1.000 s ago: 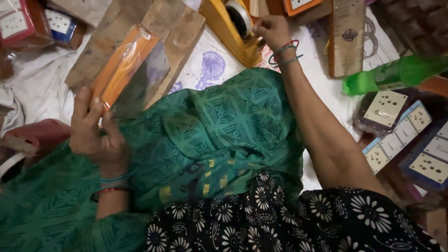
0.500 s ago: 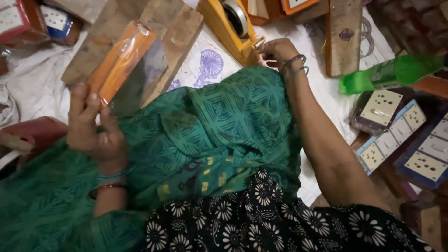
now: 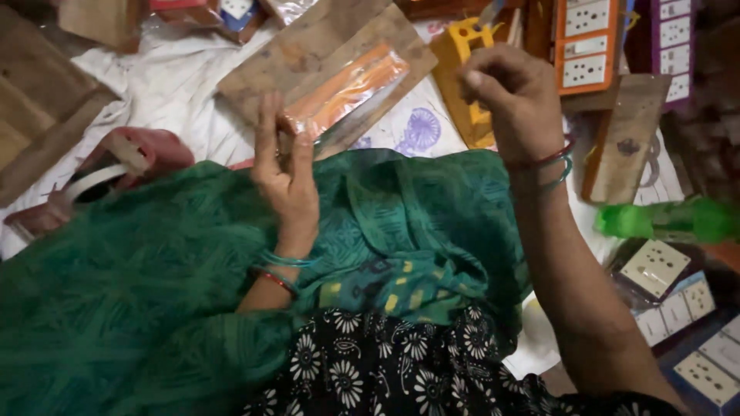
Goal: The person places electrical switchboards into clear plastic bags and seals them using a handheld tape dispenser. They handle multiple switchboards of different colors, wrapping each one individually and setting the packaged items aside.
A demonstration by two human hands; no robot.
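Left hand is pinching the near end of an orange packet (clear wrap, lying on a wooden board). Right hand is hovering right of the packet, fingers curled closed; can't tell if anything is pinched. A yellow tape dispenser is sitting just right of the packet, behind that hand. Green cloth is lying below the packet.

Clear-wrapped orange packet lies tilted on wooden board.
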